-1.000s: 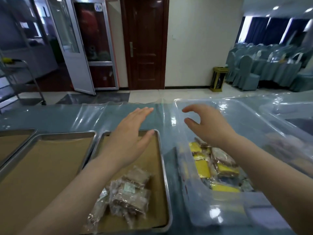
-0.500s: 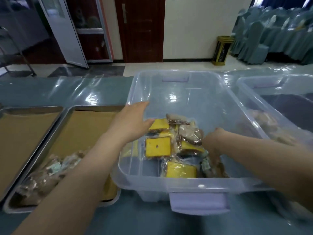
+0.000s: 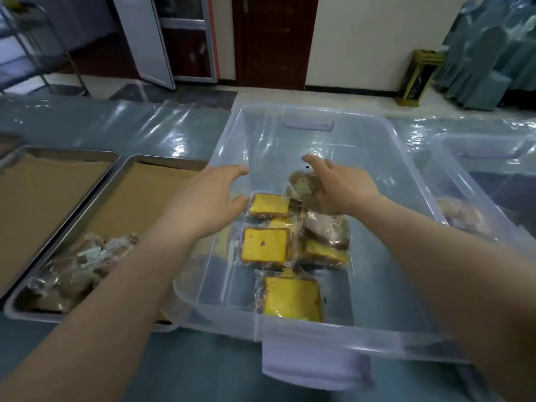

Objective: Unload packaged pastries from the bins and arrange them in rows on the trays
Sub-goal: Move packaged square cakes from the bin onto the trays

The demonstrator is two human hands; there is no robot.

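We look down on a clear bin standing on the bench, which is covered in shiny plastic film. In the bin lie wrapped pastries: a yellow square near the middle, another against the near wall, a third farther back, and brown ones beside them to the right.

Our left hand reaches over the bin's left wall with its fingers spread and curved, holding nothing; the thumb comes just beside the far yellow square, and we cannot tell whether it touches. Our right hand is inside the bin, fingers loosely curled over a brown pack at the back of the heap; whether it has a real grip on it we cannot tell.

Left of the bin sits a metal tray lined with brown paper, with a loose pile of brown packs at its near end. A second tray lies just beside it, farther left. A second bin stands to the right.
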